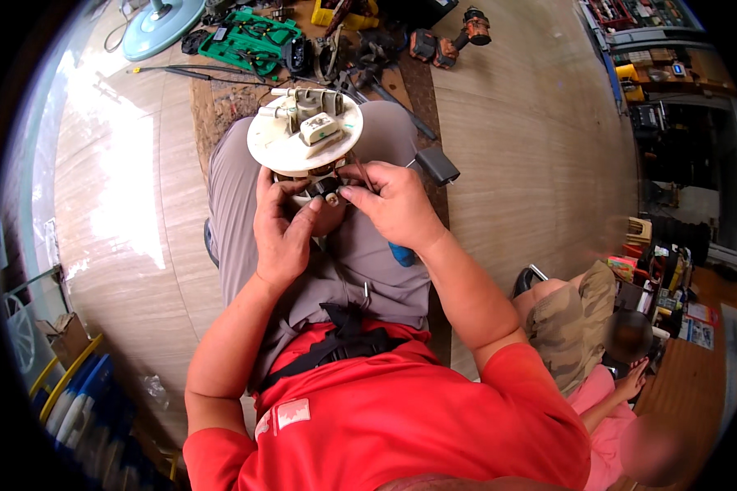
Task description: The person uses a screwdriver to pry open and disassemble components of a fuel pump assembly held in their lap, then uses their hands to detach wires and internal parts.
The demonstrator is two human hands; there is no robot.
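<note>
Over my lap is a fuel pump module with a round, off-white top plate [303, 135] that carries pipe stubs and a connector. My left hand [285, 225] is closed around its lower part from the left, thumb pointing inward. From the right, the fingers and thumb of my right hand [395, 200] pinch in at the same spot. Between the thumbs sits a small black part [326, 190] with a pale tip. A dark rectangular float [438, 165] sticks out past my right hand. Below that hand shows a blue handle [401, 254]; whether it is held cannot be told.
Ahead on a worn board [221, 102] lie a green tool case [250, 41], pliers and dark parts. A cordless drill [450, 41] is at the far right of them. A seated person [577, 327] is at lower right, beside a cluttered bench. Blue-and-yellow racks [82, 401] stand lower left.
</note>
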